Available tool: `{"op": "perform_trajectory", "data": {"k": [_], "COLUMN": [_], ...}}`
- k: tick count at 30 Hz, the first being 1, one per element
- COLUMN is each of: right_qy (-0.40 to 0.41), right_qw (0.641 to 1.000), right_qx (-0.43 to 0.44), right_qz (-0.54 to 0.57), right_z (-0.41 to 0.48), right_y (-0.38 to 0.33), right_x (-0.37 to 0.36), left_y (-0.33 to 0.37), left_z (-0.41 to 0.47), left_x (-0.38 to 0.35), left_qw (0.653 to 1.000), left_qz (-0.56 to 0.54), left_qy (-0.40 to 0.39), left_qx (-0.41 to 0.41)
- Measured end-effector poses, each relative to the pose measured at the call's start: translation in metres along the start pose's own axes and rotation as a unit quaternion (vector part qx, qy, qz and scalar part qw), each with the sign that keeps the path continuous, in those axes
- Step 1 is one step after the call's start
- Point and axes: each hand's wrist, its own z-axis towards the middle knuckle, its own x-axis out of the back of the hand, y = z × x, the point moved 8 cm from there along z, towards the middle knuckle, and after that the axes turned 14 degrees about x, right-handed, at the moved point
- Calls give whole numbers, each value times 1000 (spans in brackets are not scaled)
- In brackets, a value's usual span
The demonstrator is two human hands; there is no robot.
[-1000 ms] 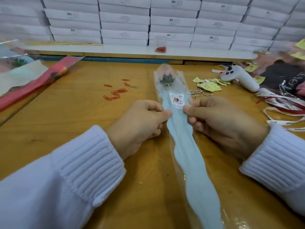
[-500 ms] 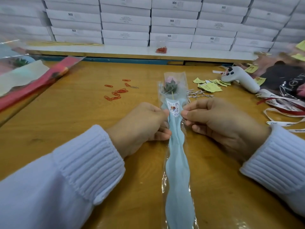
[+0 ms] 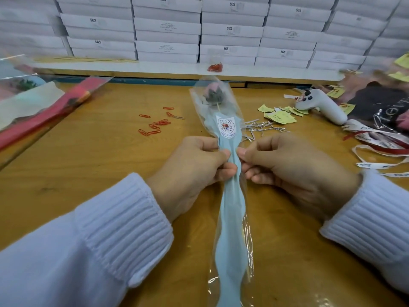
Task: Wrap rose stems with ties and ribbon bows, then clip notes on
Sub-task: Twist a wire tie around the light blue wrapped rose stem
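The pale blue paper-and-cellophane rose sleeve (image 3: 232,229) runs off the bottom edge, its paper hiding most of the stem. Print on the white shield-shaped sticker (image 3: 226,126) is too small to read. Whether the left hand (image 3: 190,171) and right hand (image 3: 287,167), pinching the sleeve, hold anything else between their fingertips cannot be told. The red wrapped flowers (image 3: 44,116) at left and the dark printed bag (image 3: 380,107) at right are blurred and cropped.
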Motion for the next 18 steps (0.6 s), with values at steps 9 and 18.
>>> {"op": "perform_trajectory", "data": {"k": [9,18], "right_qy": [15,-13], "right_qw": [995,997], "right_qx": [70,79], "right_qz": [-65,-21], "right_z": [2,-2], "right_y": [-11,-15], "right_x": [5,-1], "left_y": [4,7], "left_z": [-3,-5], "left_x": [-4,4], "left_qw": [997,995], "left_qz": [57,75], "left_qy": [-14,20], "left_qx": [-45,-70]}}
